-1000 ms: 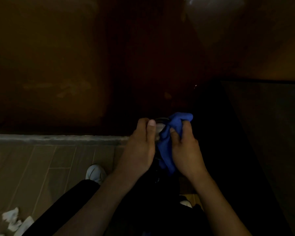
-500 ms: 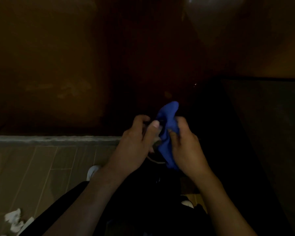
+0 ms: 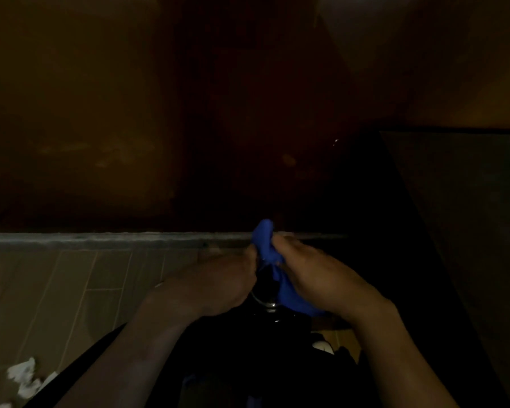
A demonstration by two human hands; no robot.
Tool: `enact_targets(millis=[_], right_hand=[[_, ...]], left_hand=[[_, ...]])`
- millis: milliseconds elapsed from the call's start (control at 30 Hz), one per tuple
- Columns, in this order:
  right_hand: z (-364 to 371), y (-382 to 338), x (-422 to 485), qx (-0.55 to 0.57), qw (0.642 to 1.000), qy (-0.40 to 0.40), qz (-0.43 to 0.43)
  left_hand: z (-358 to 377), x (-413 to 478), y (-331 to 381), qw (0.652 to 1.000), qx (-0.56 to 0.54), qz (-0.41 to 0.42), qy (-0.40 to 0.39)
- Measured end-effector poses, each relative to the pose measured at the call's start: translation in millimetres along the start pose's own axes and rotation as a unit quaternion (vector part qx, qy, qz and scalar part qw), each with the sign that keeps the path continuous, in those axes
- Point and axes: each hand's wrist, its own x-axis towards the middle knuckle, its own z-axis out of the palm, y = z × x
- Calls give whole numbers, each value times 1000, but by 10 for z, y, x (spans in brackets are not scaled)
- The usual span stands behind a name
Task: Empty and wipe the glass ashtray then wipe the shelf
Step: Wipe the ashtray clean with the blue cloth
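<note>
The fingers (image 3: 280, 245) of the right hand (image 3: 321, 278) are pinching a blue cloth (image 3: 267, 245) and pressing it into the glass ashtray (image 3: 264, 300), which the left hand (image 3: 215, 281) is gripping at its side, held above the lap. Glass is likely to be heavy for its size, hard, slick and breakable, so gripping the thick rim seems safest; the cloth is soft and limp. Darkness is hiding most of the ashtray, and the shelf cannot be made out; white scraps (image 3: 24, 378) are lying on the tiled floor (image 3: 71, 290).

cloth (image 3: 270, 254) between hands, above ashtray (image 3: 264, 300)
</note>
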Motion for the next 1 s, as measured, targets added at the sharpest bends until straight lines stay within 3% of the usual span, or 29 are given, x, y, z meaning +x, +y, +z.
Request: enact_targets(millis=[67, 167, 233, 433, 533, 633, 733, 800, 867, 1000], right_hand=[[28, -18, -4, 42, 998, 32, -22], [-15, -81, 7, 54, 964, 245, -92], [-15, -110, 28, 115, 942, 306, -74], [-90, -14, -22, 58, 974, 202, -89], [-6, -65, -38, 18, 995, 80, -48], [166, -102, -16, -114, 991, 7, -75], [129, -96, 5, -116, 975, 152, -114], [73, -136, 28, 46, 965, 244, -84], [74, -152, 56, 124, 955, 262, -62], [31, -119, 43, 84, 969, 215, -87]], left_hand=[[-64, -16, 22, 994, -106, -24, 30], [-165, 4, 30, 943, -269, -66, 185], [-166, 38, 87, 937, -280, -83, 193], [-76, 93, 97, 974, -151, -72, 151], [-65, 24, -20, 996, -43, -56, 54], [-22, -60, -79, 997, -48, -42, -36], [-155, -125, -127, 985, -158, -60, 39], [-205, -146, -73, 962, -254, -78, 69], [-172, -115, 10, 960, -251, -85, 91], [-147, -31, 18, 962, -227, -75, 129]])
